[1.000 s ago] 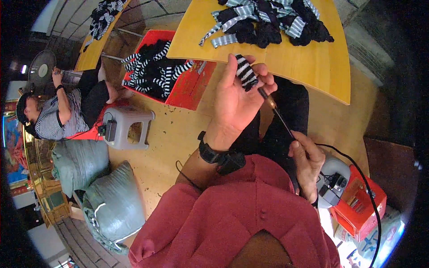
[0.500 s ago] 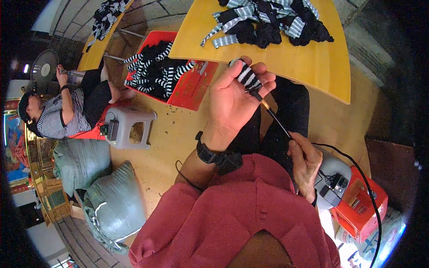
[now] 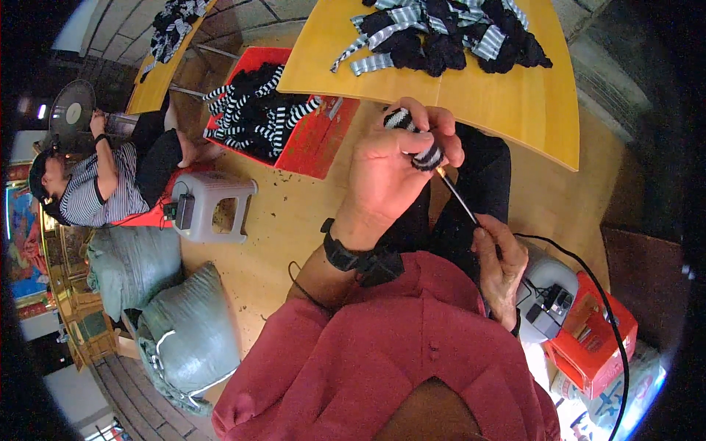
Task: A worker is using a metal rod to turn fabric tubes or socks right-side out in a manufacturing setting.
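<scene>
Just above the middle of the frame, the left hand (image 3: 390, 165) is gripping a striped knit piece (image 3: 428, 157) in bent, closed fingers. Right of centre, the right hand (image 3: 501, 259) is pinching 1 thin rod (image 3: 459, 195), its upper end meeting the piece's lower edge.

Single head view, left of a side-by-side fisheye pair; looks steeply down past the wearer's dark-red shirt (image 3: 331, 353) to both hands (image 3: 379, 173), near; upright, unmirrored; straight edges bow toward rim; counter (image 3: 353, 77) at top, floor (image 3: 276, 235) spreading left.
</scene>
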A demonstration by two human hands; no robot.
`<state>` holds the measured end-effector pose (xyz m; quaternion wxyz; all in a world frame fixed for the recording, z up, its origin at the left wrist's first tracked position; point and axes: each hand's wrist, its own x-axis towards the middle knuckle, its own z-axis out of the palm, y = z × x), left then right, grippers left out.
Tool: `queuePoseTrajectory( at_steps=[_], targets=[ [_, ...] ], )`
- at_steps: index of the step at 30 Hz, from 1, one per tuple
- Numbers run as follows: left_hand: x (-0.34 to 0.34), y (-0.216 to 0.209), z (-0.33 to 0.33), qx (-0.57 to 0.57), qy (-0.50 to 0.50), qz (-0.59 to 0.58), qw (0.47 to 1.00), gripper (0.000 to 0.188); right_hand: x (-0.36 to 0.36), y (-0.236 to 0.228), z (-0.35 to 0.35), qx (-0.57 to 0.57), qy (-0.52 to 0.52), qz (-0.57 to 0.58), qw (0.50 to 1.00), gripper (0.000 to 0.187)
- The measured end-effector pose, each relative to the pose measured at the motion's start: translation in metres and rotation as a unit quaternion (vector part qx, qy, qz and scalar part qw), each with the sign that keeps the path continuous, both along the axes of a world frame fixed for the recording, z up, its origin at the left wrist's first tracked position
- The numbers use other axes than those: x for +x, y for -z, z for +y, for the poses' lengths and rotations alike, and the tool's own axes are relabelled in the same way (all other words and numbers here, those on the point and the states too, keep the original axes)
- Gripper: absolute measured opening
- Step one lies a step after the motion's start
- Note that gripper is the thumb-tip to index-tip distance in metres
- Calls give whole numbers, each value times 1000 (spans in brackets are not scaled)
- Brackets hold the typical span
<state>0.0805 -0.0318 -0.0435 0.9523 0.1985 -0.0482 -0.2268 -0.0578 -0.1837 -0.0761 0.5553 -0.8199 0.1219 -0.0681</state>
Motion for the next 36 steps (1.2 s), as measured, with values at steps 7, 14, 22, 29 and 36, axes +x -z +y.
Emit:
queuePoseTrajectory(
  at_steps=[7, 14, 22, 29, 36],
  targets=[
    [-12, -5, -14, 27, -14, -47, 998, 19, -3, -2, 11, -10, -33, -32, 999, 17],
    [-43, -12, -32, 9, -85, -80, 993, 18, -18, 4, 21, 53, -18, -12, 998, 15],
    [-50, -13, -29, 70, -107, -119, 985, 17, -15, 7, 27, 207, -25, -20, 978, 15],
    [-29, -18, -12, 70, -46, -217, 973, 21, -6, -12, 19, 96, -26, -27, 995, 16],
    [-15, -39, 7, 0, 20, -217, 976, 26, -14, -5, 17, 71, -10, -28, 997, 15]
  ],
)
